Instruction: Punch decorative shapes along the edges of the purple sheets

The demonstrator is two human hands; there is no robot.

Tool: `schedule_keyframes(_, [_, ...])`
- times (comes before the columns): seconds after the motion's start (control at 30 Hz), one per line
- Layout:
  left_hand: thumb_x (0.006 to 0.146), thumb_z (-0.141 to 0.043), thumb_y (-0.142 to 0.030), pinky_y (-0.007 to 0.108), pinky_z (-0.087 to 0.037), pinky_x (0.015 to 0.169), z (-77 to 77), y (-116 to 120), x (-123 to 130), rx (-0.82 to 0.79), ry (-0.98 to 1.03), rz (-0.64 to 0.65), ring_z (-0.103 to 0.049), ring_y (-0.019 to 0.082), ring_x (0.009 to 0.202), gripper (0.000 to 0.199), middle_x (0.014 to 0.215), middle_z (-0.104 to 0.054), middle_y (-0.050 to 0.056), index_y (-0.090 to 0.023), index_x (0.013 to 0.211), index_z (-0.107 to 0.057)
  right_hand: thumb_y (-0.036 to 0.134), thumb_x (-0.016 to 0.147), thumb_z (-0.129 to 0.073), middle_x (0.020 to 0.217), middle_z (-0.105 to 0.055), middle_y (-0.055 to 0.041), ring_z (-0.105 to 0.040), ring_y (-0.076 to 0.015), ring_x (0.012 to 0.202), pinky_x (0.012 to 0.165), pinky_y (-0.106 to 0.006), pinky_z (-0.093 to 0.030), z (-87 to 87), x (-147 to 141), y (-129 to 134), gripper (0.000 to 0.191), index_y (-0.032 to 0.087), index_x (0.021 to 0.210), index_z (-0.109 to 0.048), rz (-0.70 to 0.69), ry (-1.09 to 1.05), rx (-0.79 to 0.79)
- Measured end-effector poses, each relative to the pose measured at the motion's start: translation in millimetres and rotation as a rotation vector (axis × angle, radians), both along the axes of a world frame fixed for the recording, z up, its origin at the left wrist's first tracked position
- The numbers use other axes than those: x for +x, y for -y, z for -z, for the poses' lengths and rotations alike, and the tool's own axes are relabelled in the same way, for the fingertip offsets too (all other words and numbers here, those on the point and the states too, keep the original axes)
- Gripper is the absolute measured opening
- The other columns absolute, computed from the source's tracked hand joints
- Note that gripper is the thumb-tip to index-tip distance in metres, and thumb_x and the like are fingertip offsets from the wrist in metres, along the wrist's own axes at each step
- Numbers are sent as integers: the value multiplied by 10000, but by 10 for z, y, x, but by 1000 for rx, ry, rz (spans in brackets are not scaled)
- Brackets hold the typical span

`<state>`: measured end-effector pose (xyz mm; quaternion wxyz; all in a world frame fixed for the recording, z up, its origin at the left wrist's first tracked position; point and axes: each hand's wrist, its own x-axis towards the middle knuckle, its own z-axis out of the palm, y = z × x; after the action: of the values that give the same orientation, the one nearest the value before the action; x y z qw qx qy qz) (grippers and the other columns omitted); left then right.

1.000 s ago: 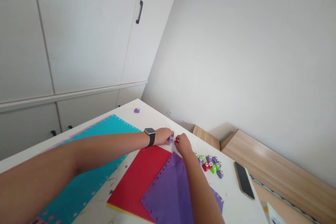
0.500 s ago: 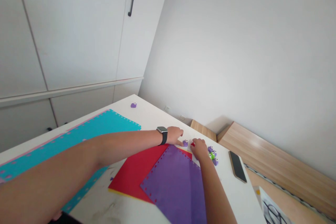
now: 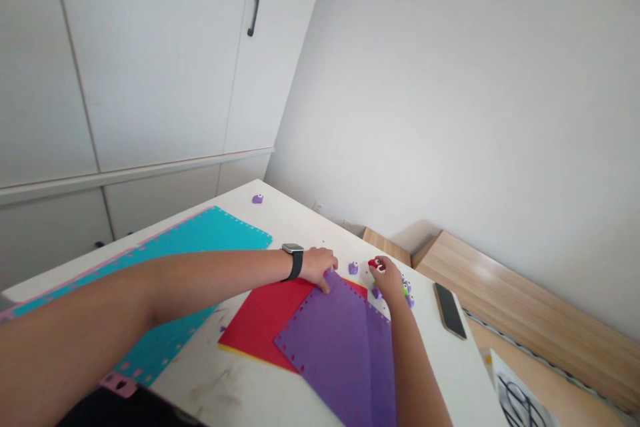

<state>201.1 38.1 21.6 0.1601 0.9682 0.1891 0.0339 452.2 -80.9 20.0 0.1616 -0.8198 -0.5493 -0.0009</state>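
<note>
White tabletop: purple perforated sheet over red sheet. Left hand fingers slightly spread, tips resting on the purple corner, no grip. Right hand pinches red eyed piece (purple eyed piece just beside), upper centre-right.

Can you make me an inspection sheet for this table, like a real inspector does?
Surface: white table, scuffed near the front edge.
Job's things: purple perforated paper sheet lying over a red paper sheet; red plastic punch; purple plastic punch.
Clutter: black phone; lone small purple punch; teal perforated paper sheet.
Grips: left hand rests on the purple sheet's corner; right hand seems to pinch the red punch.
Cables: nothing seen.
Surroundings: white cupboards; white wall; wooden boards.
</note>
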Motion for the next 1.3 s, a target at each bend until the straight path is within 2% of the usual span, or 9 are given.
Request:
schedule_keyframes(0.3, [659, -884, -498, 326, -474, 824, 50, -8, 16, -43, 55, 6, -656, 288, 1009, 589, 1112, -698, 83, -240, 1148, -680, 358, 983, -653, 1222, -668, -83, -672, -230, 1043, 911, -448, -575, 107, 24, 168, 282, 178, 1200, -649, -5, -106, 101])
schedule_keyframes(0.47, [648, -910, -374, 339, -459, 851, 28, 70, -19, -77, 126, 7, -636, 310, 1064, 412, 1092, -702, 96, -209, 968, -711, 351, 964, -673, 1219, -672, -83, -650, -249, 1104, 979, -488, -530, 101, -62, 157, 261, 174, 1156, -668, -27, -159, 196])
schedule_keyframes(0.57, [723, -858, -268, 292, -454, 786, -15, 113, -76, -160, 192, 14, -666, 242, 929, 228, 931, -724, 41, -205, 873, -699, 313, 916, -683, 1201, -681, -133, -613, -284, 1171, 1043, -484, -475, 19, -156, 149, 295, 148, 1161, -681, -19, -215, 333])
schedule_keyframes(0.67, [819, -767, -247, 250, -445, 726, -84, 75, -192, -271, 304, 5, -665, 182, 818, 132, 850, -724, -2, -214, 918, -686, 364, 886, -646, 1201, -677, -170, -639, -293, 1113, 938, -420, -532, -114, -288, 169, 419, 132, 1233, -659, -17, -311, 491])
schedule_keyframes(0.8, [888, -685, -367, 252, -469, 705, -185, -148, -414, -424, 497, -99, -660, 178, 797, 244, 874, -720, 20, -197, 1060, -650, 471, 888, -628, 1181, -696, -121, -683, -259, 1026, 810, -375, -581, -329, -571, 282, 444, 186, 1227, -659, -79, -480, 635])
schedule_keyframes(0.93, [900, -620, -475, 262, -523, 624, -188, -377, -652, -622, 623, -226, -670, 181, 737, 314, 867, -699, 37, -177, 998, -625, 460, 909, -641, 1169, -703, -104, -694, -243, 1008, 813, -395, -601, -506, -969, 435, 448, 218, 1284, -613, -170, -660, 739])
schedule_keyframes(1.0, [879, -632, -519, 275, -547, 596, -141, -431, -758, -706, 672, -291, -668, 180, 708, 359, 871, -691, 41, -176, 982, -615, 415, 895, -687, 1174, -703, -104, -692, -248, 1024, 815, -403, -607, -512, -1158, 466, 430, 228, 1275, -611, -226, -824, 788])
schedule_keyframes(1.1, [829, -683, -563, 290, -560, 563, -46, -453, -871, -790, 732, -371, -662, 182, 680, 414, 868, -680, 45, -175, 957, -615, 387, 843, -761, 1140, -718, -101, -705, -248, 986, 781, -394, -613, -339, -1356, 408, 439, 222, 1227, -623, -233, -1017, 757])
schedule_keyframes(1.3, [825, -686, -608, 288, -559, 589, 48, -397, -969, -896, 815, -466, -668, 183, 734, 467, 920, -677, 50, -174, 973, -598, 427, 794, -801, 988, -769, -73, -726, -210, 825, 800, -362, -583, 319, -1482, 197, 474, 188, 1167, -631, -193, -1140, 511])
